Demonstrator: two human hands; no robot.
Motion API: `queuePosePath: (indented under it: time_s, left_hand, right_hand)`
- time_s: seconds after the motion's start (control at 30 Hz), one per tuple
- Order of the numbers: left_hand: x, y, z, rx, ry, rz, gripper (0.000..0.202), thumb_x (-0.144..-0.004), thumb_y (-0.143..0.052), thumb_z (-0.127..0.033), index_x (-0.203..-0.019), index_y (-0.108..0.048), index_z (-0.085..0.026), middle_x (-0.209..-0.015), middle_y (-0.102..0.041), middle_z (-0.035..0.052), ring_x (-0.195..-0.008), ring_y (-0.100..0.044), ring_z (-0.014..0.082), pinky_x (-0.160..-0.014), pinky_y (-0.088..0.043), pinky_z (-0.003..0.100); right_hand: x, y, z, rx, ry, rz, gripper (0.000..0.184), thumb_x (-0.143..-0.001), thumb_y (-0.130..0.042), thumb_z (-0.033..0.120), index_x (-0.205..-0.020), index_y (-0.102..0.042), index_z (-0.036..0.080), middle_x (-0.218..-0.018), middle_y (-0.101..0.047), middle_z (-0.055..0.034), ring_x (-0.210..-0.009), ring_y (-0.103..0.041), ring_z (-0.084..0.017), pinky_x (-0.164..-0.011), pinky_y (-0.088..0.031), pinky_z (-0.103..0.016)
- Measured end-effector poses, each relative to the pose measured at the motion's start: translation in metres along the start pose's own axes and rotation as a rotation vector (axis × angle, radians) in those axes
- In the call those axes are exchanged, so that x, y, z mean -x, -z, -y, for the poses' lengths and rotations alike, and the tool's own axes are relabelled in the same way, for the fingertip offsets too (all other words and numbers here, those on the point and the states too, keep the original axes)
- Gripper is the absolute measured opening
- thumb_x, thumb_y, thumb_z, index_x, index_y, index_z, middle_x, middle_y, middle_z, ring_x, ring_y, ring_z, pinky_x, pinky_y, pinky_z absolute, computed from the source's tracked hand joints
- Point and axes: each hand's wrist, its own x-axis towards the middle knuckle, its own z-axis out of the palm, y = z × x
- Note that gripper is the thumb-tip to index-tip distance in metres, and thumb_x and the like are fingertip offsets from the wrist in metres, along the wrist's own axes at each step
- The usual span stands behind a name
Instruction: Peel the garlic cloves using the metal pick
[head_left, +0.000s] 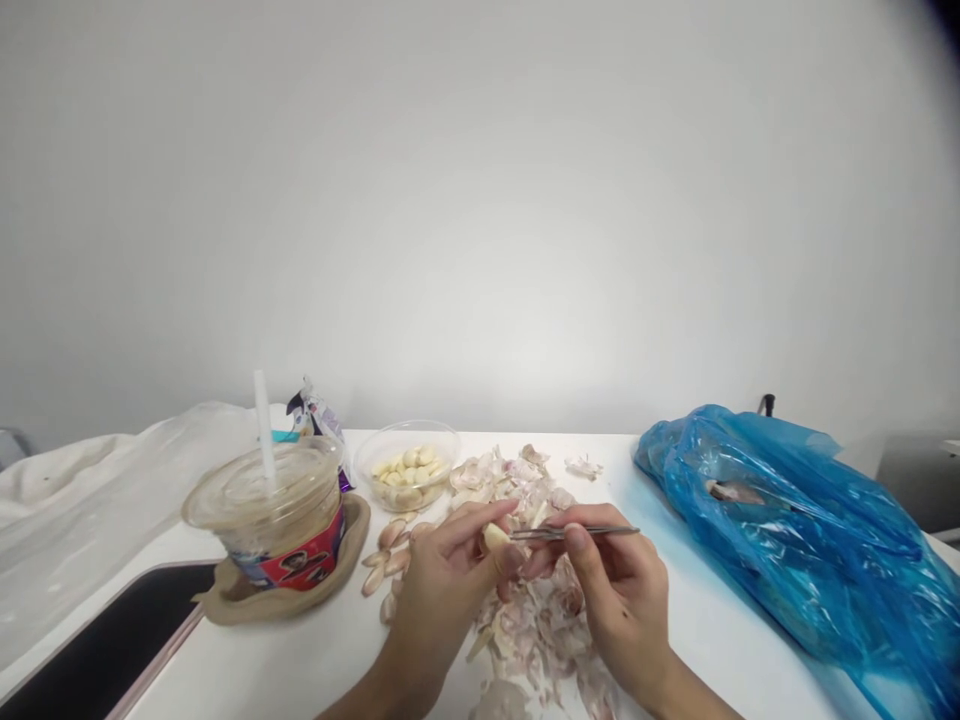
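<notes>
The left hand's (442, 575) fingers cover part of the clove (495, 538), the right hand (626, 595) hides part of the tweezers (529, 534), and whether the tips pierce the clove is too small to tell. Both forearms and the skins (517, 635) run off the bottom edge, while the left hand partly hides the unpeeled cloves (373, 578). The cup (307, 550) blocks part of the wrapper (324, 418), its label print is unreadable, the blue bag (795, 575) leaves the frame at right, its contents blurred by film, and the black slab (97, 650) is cut off lower left.
</notes>
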Motion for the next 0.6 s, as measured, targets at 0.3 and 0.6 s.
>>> queuePosePath:
  time_s: [0.3,0.6]
  left_hand:
    - [0.004,-0.005,-0.009,0.129,0.135,0.053,0.04,-0.068,-0.065,-0.023,-0.108,-0.061,-0.018,-0.077,-0.07,0.0029,-0.075,-0.06,0.0153,-0.078,-0.046,0.027]
    - [0.001,0.004,-0.002,-0.056,0.007,-0.006,0.024,-0.06,-0.072,-0.019,-0.083,-0.064,-0.019,-0.072,-0.07,0.0012,-0.078,-0.066,0.0189,-0.072,-0.051,0.025]
  right_hand:
    - [-0.002,0.007,-0.006,0.212,-0.077,-0.055,0.012,-0.086,-0.048,0.022,-0.088,-0.058,0.017,-0.077,-0.066,-0.0058,-0.068,-0.066,-0.019,-0.061,-0.055,-0.03]
    - [-0.002,0.008,-0.001,0.197,0.007,-0.007,0.011,-0.086,-0.047,0.018,-0.091,-0.057,0.018,-0.08,-0.065,-0.0052,-0.069,-0.064,-0.017,-0.061,-0.053,-0.029]
